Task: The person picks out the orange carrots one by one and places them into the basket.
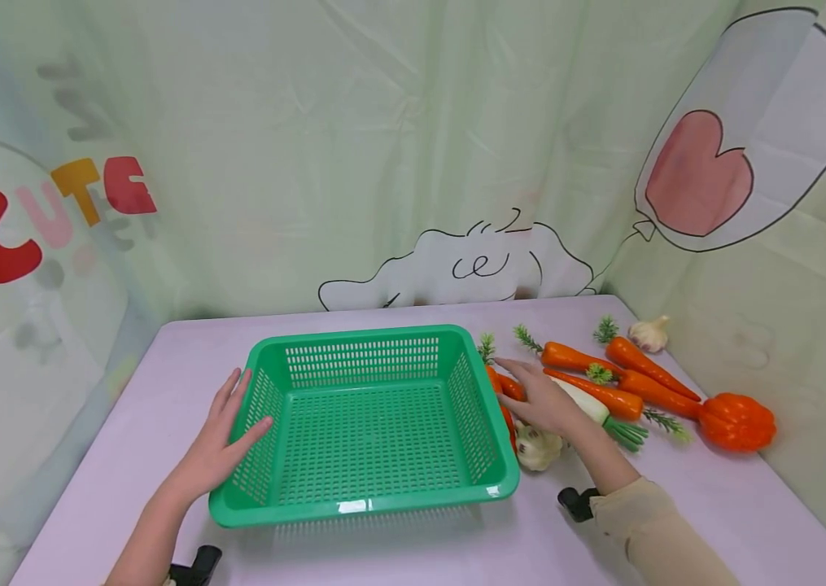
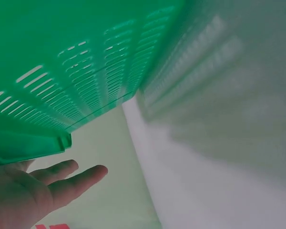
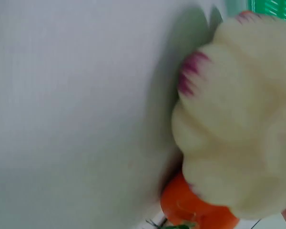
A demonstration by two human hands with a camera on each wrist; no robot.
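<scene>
A green plastic basket (image 1: 364, 509) with slotted walls stands in the middle of the table, with nothing inside. My left hand (image 1: 218, 443) lies against its left rim, fingers straight and thumb over the edge; the left wrist view shows the fingers (image 2: 69, 186) beside the rim. Just right of the basket, my right hand (image 1: 544, 399) reaches over the vegetables with its fingers extended. Orange-red vegetables (image 1: 510, 386) show between its thumb and fingers, partly hidden. A garlic bulb (image 1: 537, 448) sits below that hand and fills much of the right wrist view.
Several carrots (image 1: 650, 368) lie to the right, around a white radish (image 1: 588, 403) with green stems. An orange-red pepper (image 1: 737, 422) sits at the table's right edge, and another garlic bulb (image 1: 649, 334) at the back right. Printed curtains (image 1: 273, 163) stand behind the table.
</scene>
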